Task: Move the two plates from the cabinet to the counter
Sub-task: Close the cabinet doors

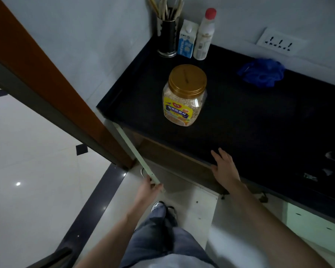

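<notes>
The black counter (249, 117) runs across the right half of the head view. Below its left end a pale green cabinet door (135, 151) stands swung open, seen edge-on. My left hand (150, 187) grips the door's outer edge near its metal handle (142, 172). With its fingers straight, my right hand (223, 167) rests flat on the counter's front edge. The cabinet's inside lies under the counter and is hidden. No plates show anywhere.
An oat jar with a gold lid (185, 95) stands mid-counter. A chopstick holder (167, 39), milk carton (187, 39) and white bottle (204, 35) fill the back corner. A blue glove (261, 73) lies at the right. A brown door frame (46, 78) slants on the left.
</notes>
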